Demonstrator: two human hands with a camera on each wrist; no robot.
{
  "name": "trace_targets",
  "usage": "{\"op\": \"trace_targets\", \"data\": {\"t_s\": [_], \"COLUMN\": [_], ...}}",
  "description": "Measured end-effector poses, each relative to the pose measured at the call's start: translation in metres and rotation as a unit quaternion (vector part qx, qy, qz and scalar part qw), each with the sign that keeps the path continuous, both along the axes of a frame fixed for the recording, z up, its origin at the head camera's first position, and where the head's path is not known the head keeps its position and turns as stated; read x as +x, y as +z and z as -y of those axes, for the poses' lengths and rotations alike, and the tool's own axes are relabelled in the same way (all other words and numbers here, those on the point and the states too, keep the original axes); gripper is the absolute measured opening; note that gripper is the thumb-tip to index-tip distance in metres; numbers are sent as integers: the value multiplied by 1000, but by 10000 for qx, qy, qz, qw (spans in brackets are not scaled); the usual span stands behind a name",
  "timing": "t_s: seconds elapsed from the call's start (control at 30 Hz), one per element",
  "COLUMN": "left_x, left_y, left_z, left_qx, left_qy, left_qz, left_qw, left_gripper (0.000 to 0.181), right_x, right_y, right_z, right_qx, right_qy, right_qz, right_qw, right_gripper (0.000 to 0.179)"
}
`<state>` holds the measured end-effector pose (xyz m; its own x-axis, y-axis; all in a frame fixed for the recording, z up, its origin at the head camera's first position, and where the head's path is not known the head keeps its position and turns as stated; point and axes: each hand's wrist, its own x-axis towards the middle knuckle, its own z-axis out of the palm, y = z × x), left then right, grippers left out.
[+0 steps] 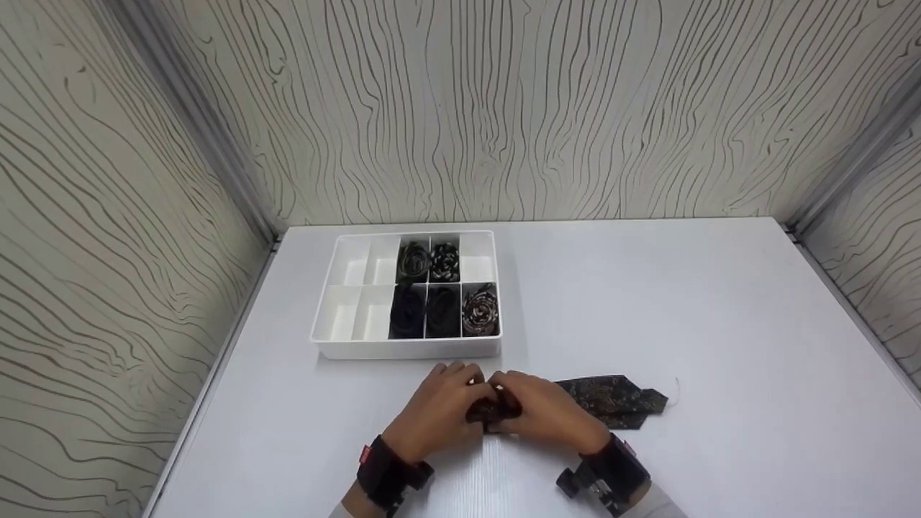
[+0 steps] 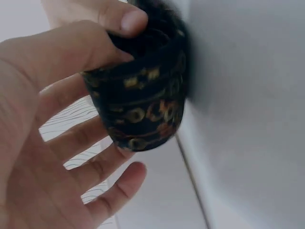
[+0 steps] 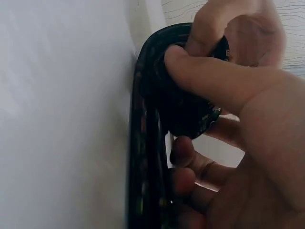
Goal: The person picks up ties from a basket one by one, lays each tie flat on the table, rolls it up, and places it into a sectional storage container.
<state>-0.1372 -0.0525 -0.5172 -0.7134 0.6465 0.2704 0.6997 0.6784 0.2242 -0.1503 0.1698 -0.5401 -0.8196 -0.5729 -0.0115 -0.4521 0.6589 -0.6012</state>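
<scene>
A dark patterned necktie (image 1: 608, 401) lies partly rolled on the white table, its flat pointed ends stretching to the right. Both hands hold the rolled part in front of the tray. My left hand (image 1: 442, 410) grips the roll (image 2: 138, 105) from the left, thumb at the top edge and fingers around its far side. From the right, my right hand (image 1: 550, 414) pinches the coil (image 3: 181, 109), with its thumb pressed into the roll's open side. In the right wrist view, the unrolled length runs down from the coil along the tabletop.
Behind the hands stands a white divided tray (image 1: 406, 350). Several rolled neckties sit in its middle and right compartments, among them a navy one (image 1: 408, 313) and a brown patterned one (image 1: 480, 313). Wood-grain patterned panels (image 1: 489, 108) rise behind the table (image 1: 647, 288) and at both sides.
</scene>
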Motion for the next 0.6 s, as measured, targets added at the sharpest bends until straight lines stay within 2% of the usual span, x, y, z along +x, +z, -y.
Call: {"op": "trace_targets", "data": {"t_s": [0.17, 0.27, 0.37, 0.5, 0.6], "left_x": [0, 0, 0, 0, 0], "left_y": [0, 0, 1, 1, 0], "left_z": [-1, -2, -4, -9, -11], "left_qx": [-89, -137, -211, -335, -384], "left_qy": [-6, -5, 12, 19, 53], "left_qz": [-96, -108, -67, -83, -127], "left_qw": [9999, 9998, 9998, 9994, 9992], "left_gripper": [35, 30, 27, 29, 36], "right_x": [0, 0, 1, 2, 3], "right_y": [-1, -1, -2, -4, -6], "right_z": [-2, -3, -5, -6, -8], "right_qx": [151, 186, 234, 225, 277], "right_qy": [5, 40, 112, 100, 43], "right_qz": [-215, -277, -548, -695, -810], "right_qw": [9997, 9994, 9982, 9973, 9963], "right_gripper": [53, 55, 57, 63, 59]}}
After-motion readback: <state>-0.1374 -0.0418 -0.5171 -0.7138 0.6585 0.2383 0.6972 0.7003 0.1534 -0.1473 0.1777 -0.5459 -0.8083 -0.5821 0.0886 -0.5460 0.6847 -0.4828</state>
